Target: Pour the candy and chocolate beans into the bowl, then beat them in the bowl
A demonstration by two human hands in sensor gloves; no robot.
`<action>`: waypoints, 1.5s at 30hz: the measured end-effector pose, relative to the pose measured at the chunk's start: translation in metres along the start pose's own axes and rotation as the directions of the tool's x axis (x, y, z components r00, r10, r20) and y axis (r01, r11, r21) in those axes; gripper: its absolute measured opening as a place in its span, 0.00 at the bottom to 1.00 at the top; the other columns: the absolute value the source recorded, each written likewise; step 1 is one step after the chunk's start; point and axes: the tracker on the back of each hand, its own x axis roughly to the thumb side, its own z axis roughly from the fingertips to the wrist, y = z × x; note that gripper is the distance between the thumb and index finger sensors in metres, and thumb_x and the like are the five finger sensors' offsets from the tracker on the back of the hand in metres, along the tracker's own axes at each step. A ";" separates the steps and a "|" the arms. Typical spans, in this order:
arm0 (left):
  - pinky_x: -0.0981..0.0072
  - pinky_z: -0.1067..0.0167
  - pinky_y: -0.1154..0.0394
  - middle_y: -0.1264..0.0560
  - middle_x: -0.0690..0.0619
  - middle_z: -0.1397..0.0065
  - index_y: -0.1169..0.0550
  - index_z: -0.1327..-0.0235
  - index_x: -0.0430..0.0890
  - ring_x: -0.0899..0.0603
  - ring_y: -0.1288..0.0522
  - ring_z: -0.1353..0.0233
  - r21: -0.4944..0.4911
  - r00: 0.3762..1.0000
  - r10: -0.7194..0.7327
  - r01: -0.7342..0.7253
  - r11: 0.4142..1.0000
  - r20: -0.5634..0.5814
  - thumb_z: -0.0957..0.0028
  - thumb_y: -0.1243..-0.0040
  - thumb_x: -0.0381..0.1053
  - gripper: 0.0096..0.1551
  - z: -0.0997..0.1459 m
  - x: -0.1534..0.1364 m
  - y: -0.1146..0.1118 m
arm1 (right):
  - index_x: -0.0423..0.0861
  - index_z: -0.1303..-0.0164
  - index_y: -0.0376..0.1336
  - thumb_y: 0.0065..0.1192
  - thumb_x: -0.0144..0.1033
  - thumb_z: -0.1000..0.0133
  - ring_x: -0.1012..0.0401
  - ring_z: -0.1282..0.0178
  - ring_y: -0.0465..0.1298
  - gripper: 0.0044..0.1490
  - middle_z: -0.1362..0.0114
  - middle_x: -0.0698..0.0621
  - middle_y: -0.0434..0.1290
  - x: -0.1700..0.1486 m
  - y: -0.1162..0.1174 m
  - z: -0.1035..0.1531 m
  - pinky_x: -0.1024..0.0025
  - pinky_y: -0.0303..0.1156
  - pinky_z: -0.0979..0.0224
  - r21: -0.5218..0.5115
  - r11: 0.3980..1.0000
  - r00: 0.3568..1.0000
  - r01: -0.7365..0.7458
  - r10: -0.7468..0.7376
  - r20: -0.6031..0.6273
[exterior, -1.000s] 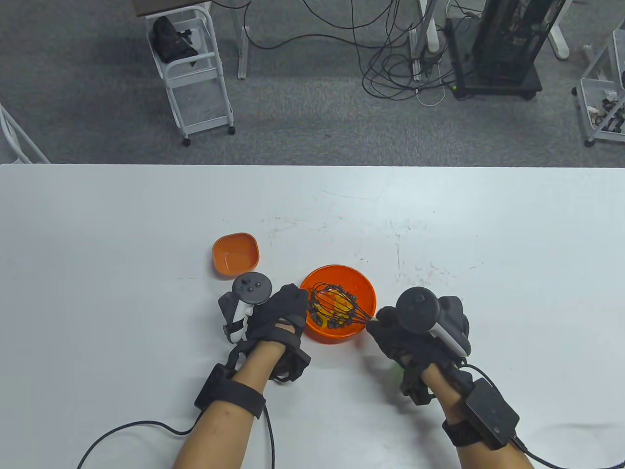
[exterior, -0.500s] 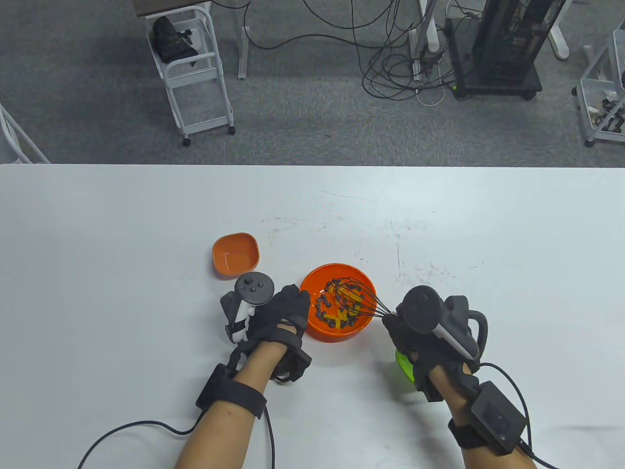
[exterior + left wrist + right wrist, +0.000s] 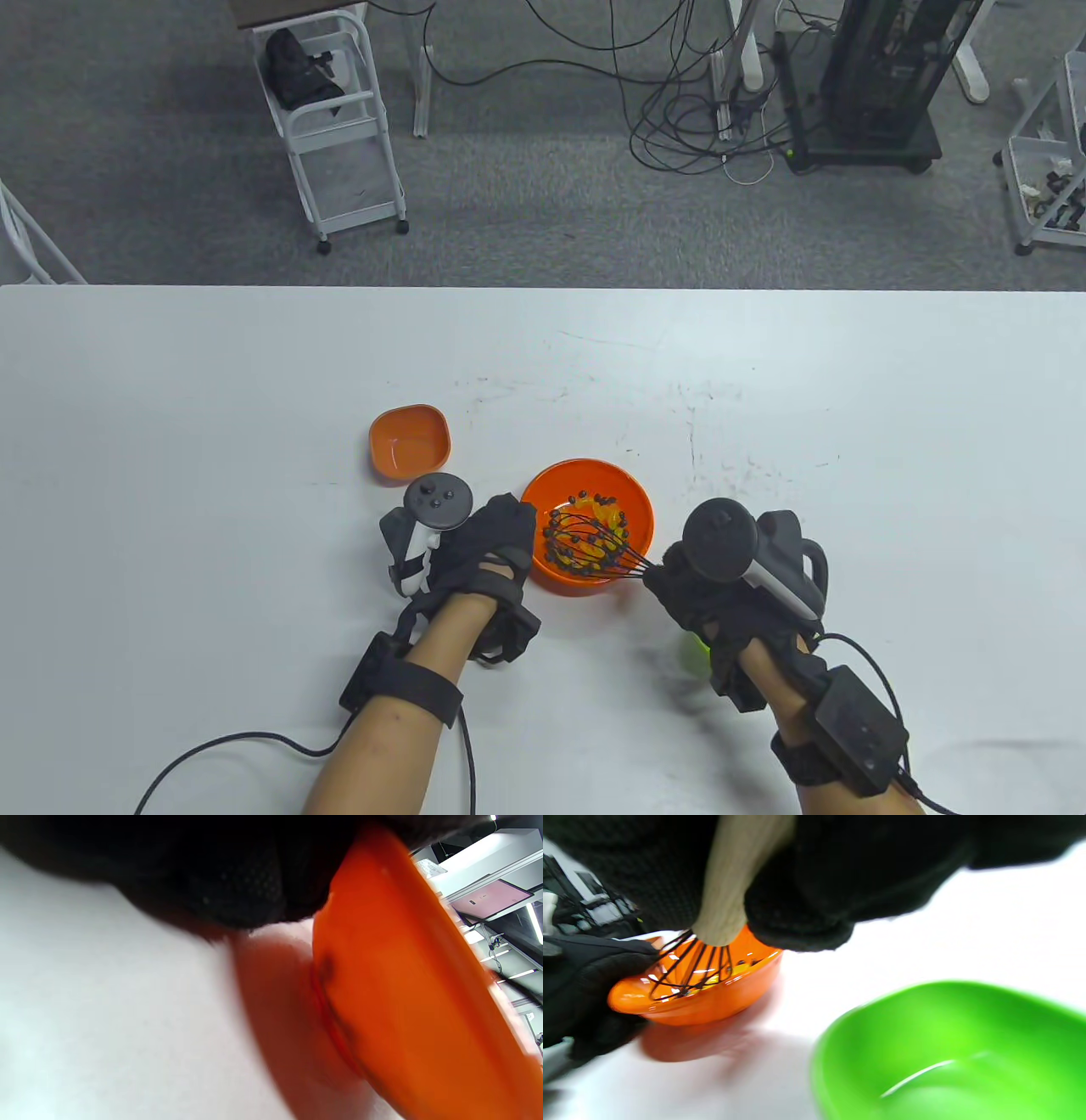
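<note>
An orange round bowl [image 3: 638, 501] near the table's front middle holds dark chocolate beans [image 3: 562, 556] and yellow candy [image 3: 604, 518]. My left hand [image 3: 496, 539] grips the bowl's left rim; the left wrist view shows the bowl's outer wall [image 3: 403, 984] just under the glove. My right hand [image 3: 704, 586] holds a black wire whisk [image 3: 594, 548] by its pale wooden handle [image 3: 734, 882]. The whisk's wires sit inside the bowl [image 3: 712, 1001], among the beans at its near left side.
A small orange square dish [image 3: 410, 441] lies empty behind my left hand. A green dish [image 3: 946, 1052] sits on the table under my right hand, mostly hidden in the table view. The white table [image 3: 848, 407] stretches wide on both sides.
The whisk swept from the bowl's left to its right side and back to the near left. My right hand swung with it. My left hand stayed on the rim.
</note>
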 end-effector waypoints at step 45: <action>0.61 0.70 0.18 0.16 0.56 0.56 0.23 0.52 0.50 0.48 0.17 0.65 -0.017 1.000 -0.001 0.002 1.000 0.002 0.45 0.49 0.69 0.26 0.000 0.000 -0.001 | 0.41 0.45 0.75 0.61 0.61 0.46 0.57 0.83 0.81 0.38 0.64 0.50 0.84 0.002 0.026 -0.013 0.62 0.81 0.78 -0.120 0.992 0.992 0.026 -0.041 -0.123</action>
